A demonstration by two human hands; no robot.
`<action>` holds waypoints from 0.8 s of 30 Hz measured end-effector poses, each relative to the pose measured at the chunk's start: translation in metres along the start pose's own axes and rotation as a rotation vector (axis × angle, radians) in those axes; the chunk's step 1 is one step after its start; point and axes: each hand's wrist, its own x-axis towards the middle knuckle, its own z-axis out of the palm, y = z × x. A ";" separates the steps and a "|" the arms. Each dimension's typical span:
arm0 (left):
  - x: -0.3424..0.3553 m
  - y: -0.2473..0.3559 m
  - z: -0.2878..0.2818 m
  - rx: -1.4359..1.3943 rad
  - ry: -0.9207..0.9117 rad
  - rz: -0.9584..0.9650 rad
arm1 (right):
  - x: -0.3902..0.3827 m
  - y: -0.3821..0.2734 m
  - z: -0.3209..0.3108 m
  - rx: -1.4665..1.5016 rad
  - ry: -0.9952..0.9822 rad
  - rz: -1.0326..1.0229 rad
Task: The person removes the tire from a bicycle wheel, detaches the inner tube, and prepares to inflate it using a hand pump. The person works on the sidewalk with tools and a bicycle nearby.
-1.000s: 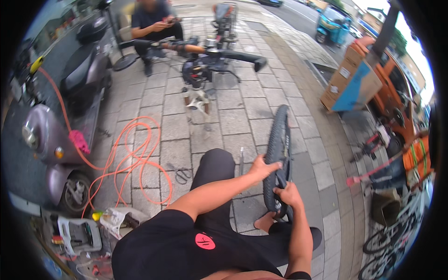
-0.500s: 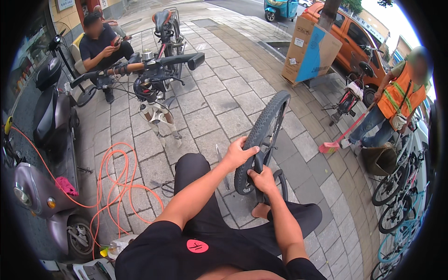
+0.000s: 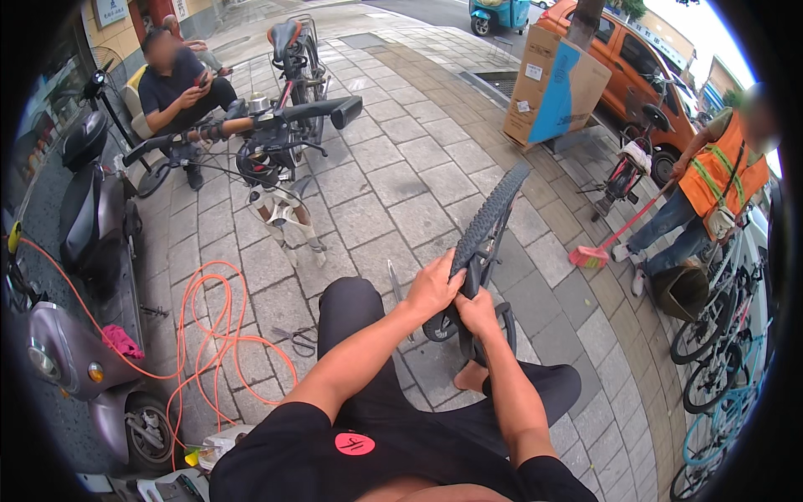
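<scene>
We have the bicycle tyre (image 3: 488,219) at one o'clock, leaning away from us. Our left hand (image 3: 435,284) has come in close to our right hand (image 3: 479,315), both now curled around its near side, which seems to focus our work on one short stretch.
</scene>
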 end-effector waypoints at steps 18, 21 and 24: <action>0.003 -0.021 -0.019 -0.367 -0.340 0.030 | -0.022 -0.012 -0.097 0.051 -0.237 0.238; 0.010 -0.028 -0.006 -0.461 -0.321 -0.018 | -0.028 -0.005 -0.082 0.096 -0.318 0.192; 0.006 -0.019 -0.009 -0.459 -0.346 -0.068 | -0.027 -0.027 -0.052 -0.010 -0.383 0.190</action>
